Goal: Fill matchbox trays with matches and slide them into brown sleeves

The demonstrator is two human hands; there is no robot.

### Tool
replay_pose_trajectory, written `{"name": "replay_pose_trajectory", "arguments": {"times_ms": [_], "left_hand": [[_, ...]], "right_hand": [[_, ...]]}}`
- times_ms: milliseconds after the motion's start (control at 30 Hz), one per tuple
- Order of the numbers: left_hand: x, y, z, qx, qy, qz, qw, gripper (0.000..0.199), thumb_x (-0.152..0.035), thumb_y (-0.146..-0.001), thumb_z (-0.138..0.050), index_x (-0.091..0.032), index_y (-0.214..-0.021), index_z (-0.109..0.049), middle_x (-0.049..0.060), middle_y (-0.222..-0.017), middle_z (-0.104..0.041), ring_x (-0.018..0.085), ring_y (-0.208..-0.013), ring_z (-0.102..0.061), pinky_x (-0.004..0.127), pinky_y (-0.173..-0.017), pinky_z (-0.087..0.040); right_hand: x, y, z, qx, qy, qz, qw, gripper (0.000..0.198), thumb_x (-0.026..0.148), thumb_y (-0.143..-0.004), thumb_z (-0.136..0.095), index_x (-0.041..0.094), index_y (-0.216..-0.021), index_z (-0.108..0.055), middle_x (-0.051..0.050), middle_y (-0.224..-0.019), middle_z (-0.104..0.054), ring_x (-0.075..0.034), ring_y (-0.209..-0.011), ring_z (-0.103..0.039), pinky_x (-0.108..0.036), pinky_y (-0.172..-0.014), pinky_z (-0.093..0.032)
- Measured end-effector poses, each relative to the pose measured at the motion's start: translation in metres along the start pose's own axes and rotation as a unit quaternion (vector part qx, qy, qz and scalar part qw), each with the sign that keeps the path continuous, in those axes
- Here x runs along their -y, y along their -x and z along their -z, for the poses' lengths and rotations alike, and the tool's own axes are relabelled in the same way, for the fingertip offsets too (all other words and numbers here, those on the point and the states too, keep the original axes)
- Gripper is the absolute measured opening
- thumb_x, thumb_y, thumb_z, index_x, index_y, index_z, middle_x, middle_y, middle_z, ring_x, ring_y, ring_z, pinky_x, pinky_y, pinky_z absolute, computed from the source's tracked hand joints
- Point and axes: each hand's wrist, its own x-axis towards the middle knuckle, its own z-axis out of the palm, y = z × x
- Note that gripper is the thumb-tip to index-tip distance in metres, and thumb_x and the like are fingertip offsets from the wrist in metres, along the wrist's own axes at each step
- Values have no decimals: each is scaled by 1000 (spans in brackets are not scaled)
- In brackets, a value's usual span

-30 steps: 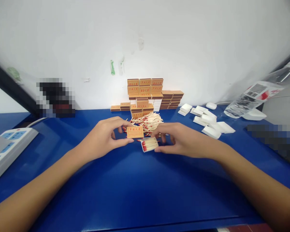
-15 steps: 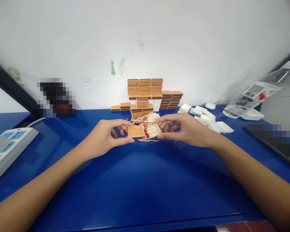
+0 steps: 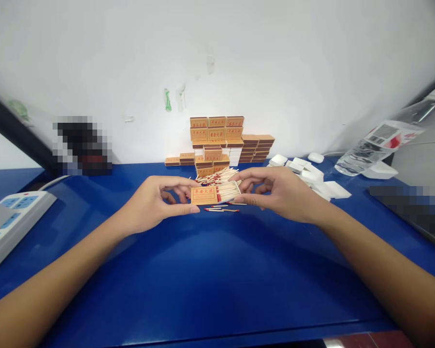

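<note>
My left hand (image 3: 155,203) grips the orange matchbox sleeve (image 3: 203,195) between thumb and fingers. The white matchbox tray (image 3: 238,185), filled with red-tipped matches, is partly inside the sleeve's right end. My right hand (image 3: 271,191) pinches the tray's right end, with the thumb in front and the fingers behind. Beyond the box lies a heap of loose matches (image 3: 223,175), partly hidden by it. A few single matches (image 3: 221,210) lie on the blue table just in front of the box.
Orange matchboxes (image 3: 216,134) are stacked against the wall. White empty trays (image 3: 311,175) lie in a pile to the right. A plastic bottle (image 3: 380,137) stands tilted at the far right. At the left is a white power strip (image 3: 25,227).
The tray has slid further into the sleeve and now lines up with it, so less of the matches shows. My right hand has shifted slightly left.
</note>
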Motion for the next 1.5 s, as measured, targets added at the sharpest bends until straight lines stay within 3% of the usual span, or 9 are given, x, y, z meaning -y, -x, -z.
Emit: {"name": "replay_pose_trajectory", "arguments": {"times_ms": [400, 533, 767, 1167, 1267, 1367, 1500], "left_hand": [[5, 0, 0, -39, 43, 21, 998, 52, -40, -76, -88, -23, -125, -78, 3, -88, -75, 15, -79, -67, 24, -70, -58], [6, 0, -3, -39, 56, 20, 997, 54, -40, -76, -89, -23, -126, -77, 3, -88, -75, 14, -78, -67, 24, -71, -59], [-2, 3, -10, -35, 44, 10, 998, 54, -41, -76, -89, -26, -126, -77, 2, -93, -77, 14, -78, -67, 23, -68, -59], [-4, 4, -15, -32, 81, 21, 996, 52, -41, -75, -90, -24, -123, -77, 3, -91, -78, 15, -79, -69, 25, -71, -60], [-4, 4, -15, -45, 87, 24, 995, 54, -41, -75, -91, -24, -124, -77, 3, -92, -78, 14, -79, -68, 25, -70, -59], [-4, 4, -17, -81, 107, 33, 990, 57, -41, -75, -91, -23, -127, -75, 4, -94, -79, 16, -79, -70, 25, -66, -58], [-7, 7, -25, -104, 124, 30, 986, 57, -42, -78, -88, -23, -130, -74, 6, -98, -81, 18, -79, -72, 26, -61, -57]], "right_hand": [[2, 1, -11, -48, -45, -1, 998, 39, 44, -81, -84, 20, -110, -74, -3, -82, -73, -17, -71, -68, -27, -56, -55], [6, 3, -10, -36, -64, -12, 997, 41, 43, -81, -84, 19, -112, -72, -3, -85, -73, -17, -75, -69, -28, -60, -57], [13, 4, -24, -1, -112, -73, 991, 32, 46, -90, -74, 18, -104, -71, -1, -75, -68, -11, -57, -58, -21, -42, -44], [12, 4, -27, 19, -186, -104, 977, 38, 53, -93, -71, 20, -110, -72, 2, -66, -62, -11, -55, -55, -22, -46, -44], [14, 4, -32, -23, -218, -88, 972, 40, 55, -98, -64, 20, -117, -72, -2, -78, -69, -12, -62, -60, -24, -51, -49], [21, 8, -43, -63, -260, -64, 961, 43, 54, -103, -56, 23, -128, -70, -9, -111, -74, -19, -92, -68, -30, -70, -59], [35, 21, -58, -25, -261, -54, 964, 52, 58, -106, -45, 35, -152, -54, -8, -144, -64, -26, -125, -61, -45, -102, -57]]}}
